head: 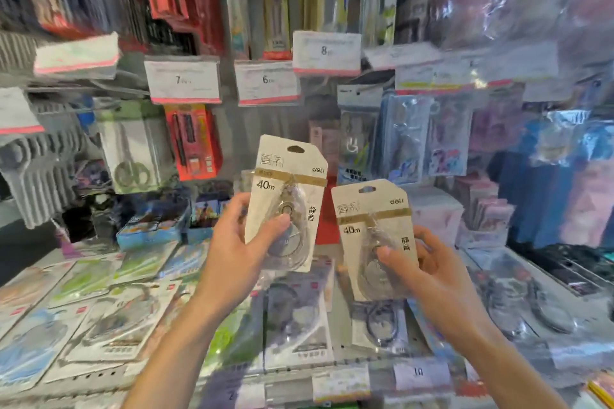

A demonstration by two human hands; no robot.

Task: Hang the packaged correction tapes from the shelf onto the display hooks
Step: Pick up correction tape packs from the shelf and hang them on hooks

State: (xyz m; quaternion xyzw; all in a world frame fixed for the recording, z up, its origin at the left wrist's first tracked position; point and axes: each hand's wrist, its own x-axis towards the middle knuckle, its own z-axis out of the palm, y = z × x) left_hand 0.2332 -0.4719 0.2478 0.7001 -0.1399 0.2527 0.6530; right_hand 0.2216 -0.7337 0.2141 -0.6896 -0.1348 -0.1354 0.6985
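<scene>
two correction tape packs, left grip [239,236] pinching one [285,206], right grip [432,272] seemingly another [375,236].

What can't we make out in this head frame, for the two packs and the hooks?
- Display hooks: head view, motion blur and hanging goods hide them; no free hook identifiable.
- Left pack: the left hand thumb covers part of the blister.
- Right pack: the right hand thumb hides the lower blister.
- Price tags: only large digits legible, small print blurred.
- Shelf packs: blurred, labels unreadable.
</scene>
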